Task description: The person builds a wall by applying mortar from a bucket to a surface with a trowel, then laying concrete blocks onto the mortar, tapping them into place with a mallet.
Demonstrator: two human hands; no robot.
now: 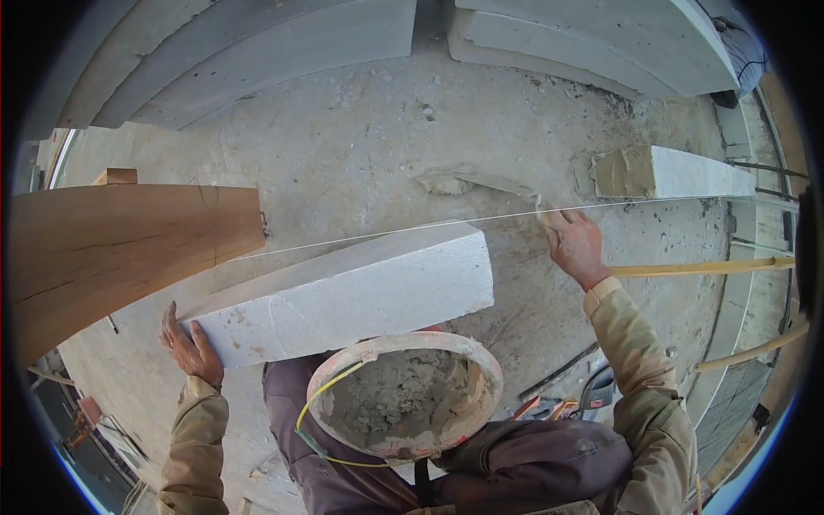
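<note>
A long white block (360, 296) lies in front of my knees, tilted a little across the view. My left hand (193, 348) rests against its left end, thumb and fingers apart. Beyond the block's right end, my right hand (577, 246) is closed around the handle of what looks like a trowel (502, 183). Its mortar-grey blade points left, low over the floor, and is hard to tell from the mortar there. A taut white string (378, 233) runs just above the block and past my right fingers. A bucket of grey mortar (403, 399) stands at my legs.
A wooden beam or board (137, 257) stands at the left, by the string. Another white block (699, 174) with mortar on its end sits at the right. Large pale blocks (283, 64) are stacked at the back. Tools (549, 407) lie beside my right knee; a pole (699, 267) extends rightward.
</note>
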